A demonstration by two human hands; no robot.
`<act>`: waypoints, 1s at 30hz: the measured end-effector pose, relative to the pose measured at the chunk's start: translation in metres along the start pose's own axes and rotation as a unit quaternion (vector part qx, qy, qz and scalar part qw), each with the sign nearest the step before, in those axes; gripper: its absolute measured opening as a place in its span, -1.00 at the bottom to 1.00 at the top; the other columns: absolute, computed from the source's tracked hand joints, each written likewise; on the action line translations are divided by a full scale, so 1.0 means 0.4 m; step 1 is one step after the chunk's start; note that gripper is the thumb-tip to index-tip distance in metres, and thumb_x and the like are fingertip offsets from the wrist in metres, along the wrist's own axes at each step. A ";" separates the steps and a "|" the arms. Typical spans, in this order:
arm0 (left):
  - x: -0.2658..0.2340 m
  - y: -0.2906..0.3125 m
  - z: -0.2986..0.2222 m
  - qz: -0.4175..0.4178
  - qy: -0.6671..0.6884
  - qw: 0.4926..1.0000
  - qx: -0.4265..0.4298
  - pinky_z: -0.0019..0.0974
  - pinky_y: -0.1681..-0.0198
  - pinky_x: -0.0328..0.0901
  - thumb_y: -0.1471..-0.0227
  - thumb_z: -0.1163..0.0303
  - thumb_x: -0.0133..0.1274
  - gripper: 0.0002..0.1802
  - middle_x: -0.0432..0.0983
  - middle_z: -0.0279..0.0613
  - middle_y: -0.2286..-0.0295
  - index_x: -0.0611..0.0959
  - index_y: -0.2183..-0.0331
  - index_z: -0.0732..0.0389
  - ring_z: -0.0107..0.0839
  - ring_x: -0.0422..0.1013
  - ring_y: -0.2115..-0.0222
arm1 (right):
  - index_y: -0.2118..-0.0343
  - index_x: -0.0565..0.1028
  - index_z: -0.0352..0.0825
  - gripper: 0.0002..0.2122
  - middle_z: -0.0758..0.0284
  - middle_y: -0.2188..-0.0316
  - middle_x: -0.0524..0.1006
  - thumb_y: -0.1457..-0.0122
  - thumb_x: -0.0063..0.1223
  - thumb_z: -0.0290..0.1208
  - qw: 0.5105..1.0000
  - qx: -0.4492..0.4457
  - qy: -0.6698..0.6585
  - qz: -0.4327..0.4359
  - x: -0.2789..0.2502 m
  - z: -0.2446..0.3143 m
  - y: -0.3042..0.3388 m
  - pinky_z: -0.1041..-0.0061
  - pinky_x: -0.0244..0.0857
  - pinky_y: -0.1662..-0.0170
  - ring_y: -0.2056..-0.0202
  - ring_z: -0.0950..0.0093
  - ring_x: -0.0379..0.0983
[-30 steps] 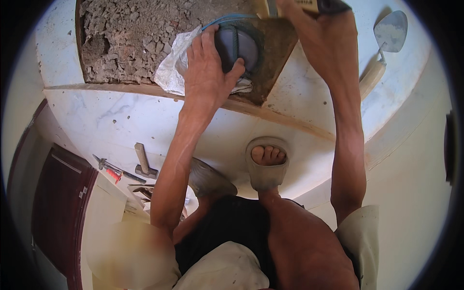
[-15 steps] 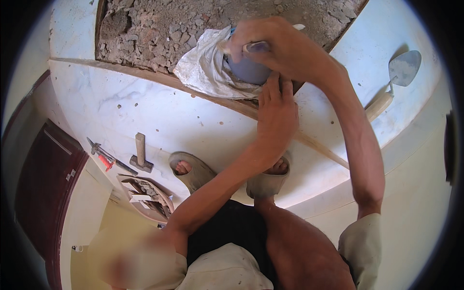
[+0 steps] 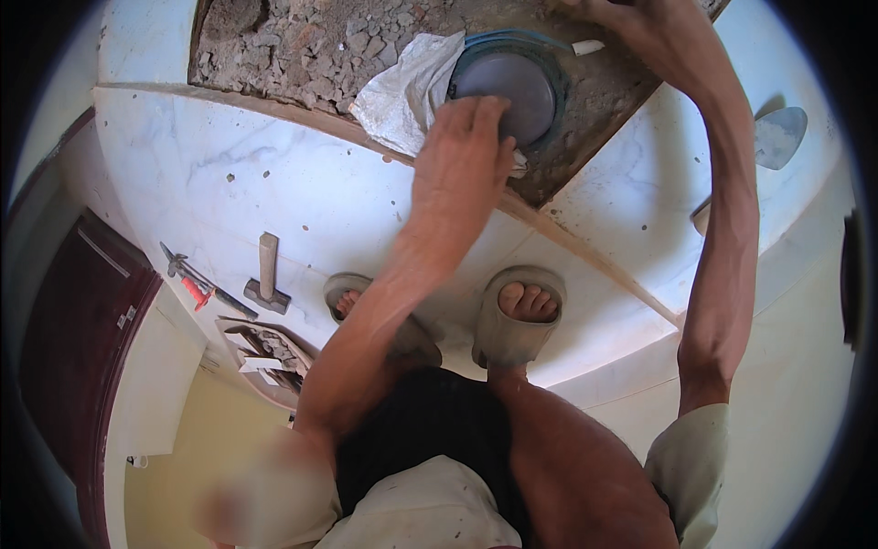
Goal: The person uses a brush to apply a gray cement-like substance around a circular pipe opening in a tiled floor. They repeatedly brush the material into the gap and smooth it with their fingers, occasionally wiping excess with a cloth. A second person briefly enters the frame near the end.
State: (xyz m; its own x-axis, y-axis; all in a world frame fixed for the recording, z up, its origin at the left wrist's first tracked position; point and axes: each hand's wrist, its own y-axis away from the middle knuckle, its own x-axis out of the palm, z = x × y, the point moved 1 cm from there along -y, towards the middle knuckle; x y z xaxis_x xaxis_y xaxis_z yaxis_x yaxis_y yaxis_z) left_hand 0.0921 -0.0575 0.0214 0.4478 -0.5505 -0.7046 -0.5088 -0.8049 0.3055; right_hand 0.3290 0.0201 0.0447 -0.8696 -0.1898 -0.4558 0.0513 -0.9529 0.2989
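we see the round blue-rimmed pipe cap already seated in the broken rubble patch beside white plastic sheeting, left hand fingers together pressing its rim, right hand fingers cut off, patch unfilled.

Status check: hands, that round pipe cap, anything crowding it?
Left hand fingers on round blue-grey cap. Right hand at its far edge. Crumpled white bag beside cap, rubble around.
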 end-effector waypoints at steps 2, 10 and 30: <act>-0.023 -0.033 0.031 0.016 0.028 0.999 0.006 0.06 -0.01 0.46 -0.22 0.53 0.17 -0.64 0.61 0.09 0.07 0.63 -0.06 0.24 0.13 0.50 -0.02 | 0.40 0.60 -0.30 -0.92 0.27 0.37 0.64 -0.13 0.19 -0.64 0.999 -0.014 -0.027 0.014 0.002 0.007 0.067 0.34 0.49 0.17 0.29 0.25 0.61; -0.049 -0.109 0.049 0.085 -0.048 0.989 0.107 0.08 -0.05 0.41 -0.08 0.53 0.28 -0.45 0.45 0.12 -0.02 0.51 -0.10 0.20 0.19 0.44 -0.04 | 0.42 0.60 -0.30 -0.91 0.22 0.45 0.60 -0.05 0.19 -0.66 0.959 -0.042 0.162 0.230 0.083 -0.051 0.176 0.32 0.48 0.27 0.37 0.24 0.63; 0.014 -0.145 0.048 0.093 -0.022 0.969 0.227 0.02 -0.14 0.38 -0.06 0.65 0.15 -0.49 0.45 0.15 -0.05 0.57 -0.08 0.20 0.15 0.42 -0.10 | 0.50 0.49 -0.32 -0.92 0.29 0.42 0.53 -0.05 0.18 -0.56 0.970 -0.091 0.060 0.219 0.094 -0.069 0.223 0.33 0.45 0.17 0.26 0.27 0.59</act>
State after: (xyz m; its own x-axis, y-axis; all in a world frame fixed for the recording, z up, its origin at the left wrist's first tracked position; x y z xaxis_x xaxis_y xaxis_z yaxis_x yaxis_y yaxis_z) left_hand 0.1101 -0.0096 -0.0128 0.2915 -0.6585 -0.6939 -0.8531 -0.5071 0.1228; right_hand 0.3144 -0.0786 0.0312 -0.6827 -0.6009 -0.4157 0.4980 -0.7990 0.3370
